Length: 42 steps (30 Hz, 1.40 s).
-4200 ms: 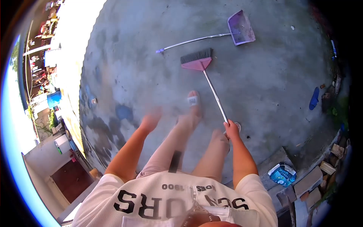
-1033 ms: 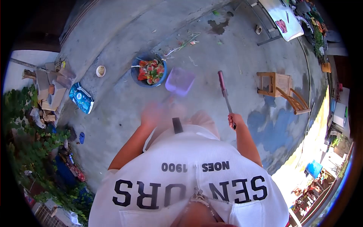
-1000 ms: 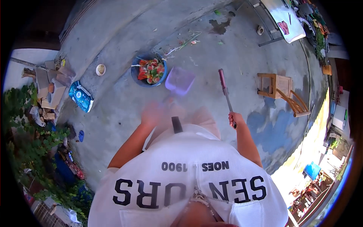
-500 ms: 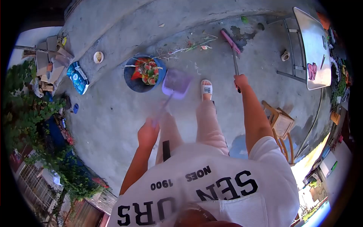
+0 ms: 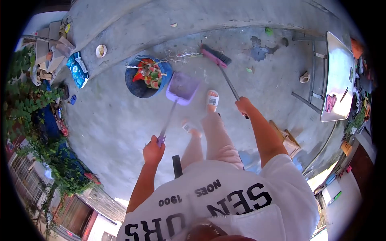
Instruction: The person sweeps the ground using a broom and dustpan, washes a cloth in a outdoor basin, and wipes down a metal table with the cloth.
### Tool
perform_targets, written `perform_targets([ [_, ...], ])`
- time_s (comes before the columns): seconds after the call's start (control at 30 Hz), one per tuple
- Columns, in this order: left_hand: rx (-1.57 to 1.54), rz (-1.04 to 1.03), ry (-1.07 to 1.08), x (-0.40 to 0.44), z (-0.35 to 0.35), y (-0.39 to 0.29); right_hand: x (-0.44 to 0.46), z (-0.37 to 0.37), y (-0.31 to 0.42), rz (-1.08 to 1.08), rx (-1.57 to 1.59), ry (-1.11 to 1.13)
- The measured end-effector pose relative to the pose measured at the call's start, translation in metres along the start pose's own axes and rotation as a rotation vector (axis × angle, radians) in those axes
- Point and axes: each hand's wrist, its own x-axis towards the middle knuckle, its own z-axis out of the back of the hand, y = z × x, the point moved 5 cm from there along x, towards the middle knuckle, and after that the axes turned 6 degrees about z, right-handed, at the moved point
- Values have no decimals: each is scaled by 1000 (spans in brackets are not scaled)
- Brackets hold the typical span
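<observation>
Change, last ½ sec: my long-handled broom w/ pink plastic head & dark bristles (image 5: pixel 216 56) has swung L, off the dark wet patch (image 5: pixel 260 50); head now at R end of the thin pale stalks (image 5: pixel 189 54), contact unclear. So broom & stalks are tog., while the purple plastic dustpan (image 5: pixel 183 85) sits apart from the broom, just beside the round blue bucket (image 5: pixel 138 86) of red & pale-green scraps (image 5: pixel 152 76). R hand (image 5: pixel 243 107): fingers wrapped round broom handle. L hand (image 5: pixel 154 151): curled round end of dustpan handle (handle blurred)

Surface: grey concrete floor (image 5: pixel 116 120), stalks near its far edge, at foot of raised grey step (image 5: pixel 201 18)

Surroundings: silver rectangular table (image 5: pixel 339 60) far R, small pink item (image 5: pixel 330 103) twd its near edge; brown wooden chair (image 5: pixel 290 141) part-hid by R arm; white round bowl (image 5: pixel 101 50) & blue plastic bag (image 5: pixel 77 70) L; leafy green plants (image 5: pixel 22 94) along L edge
</observation>
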Motion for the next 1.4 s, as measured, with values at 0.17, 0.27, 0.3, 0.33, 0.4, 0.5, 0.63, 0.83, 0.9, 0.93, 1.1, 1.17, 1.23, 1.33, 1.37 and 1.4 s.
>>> perform_targets([
  [0.17,-30,23,28,7,11,-2,-76,34,15,159,3,4],
  [0.27,-34,38,56,5,11,-3,-32,33,60,415,-297,-203],
  [0.3,-24,53,66,5,11,-6,-18,34,88,393,-384,-199],
  [0.33,-11,70,81,4,12,-9,-3,30,118,369,-469,-191],
  [0.4,0,97,113,7,17,-12,30,11,165,456,-561,-208],
  [0.5,-18,113,134,7,21,-15,66,-35,213,429,-673,-105],
  [0.63,-103,-12,6,7,19,-9,63,-64,245,350,-793,-43],
  [0.83,-82,-39,3,4,20,-6,15,2,218,369,-1201,6],
  [0.9,-96,-72,-37,4,19,-6,4,36,192,443,-1229,34],
  [0.93,-102,-90,-56,4,18,-6,-6,54,174,461,-1183,21],
  [1.1,-71,-43,6,9,17,-9,-44,76,139,409,-945,-108],
  [1.17,-56,-42,15,7,16,-8,-3,57,124,408,-848,-202],
  [1.23,-61,-64,1,8,17,-9,42,24,115,329,-756,-250],
  [1.33,5,18,94,7,27,-16,48,-45,96,161,-692,-135],
  [1.37,18,15,97,7,26,-17,39,-67,81,123,-646,-59],
  [1.4,31,14,98,8,25,-16,22,-80,72,134,-678,-57],
])
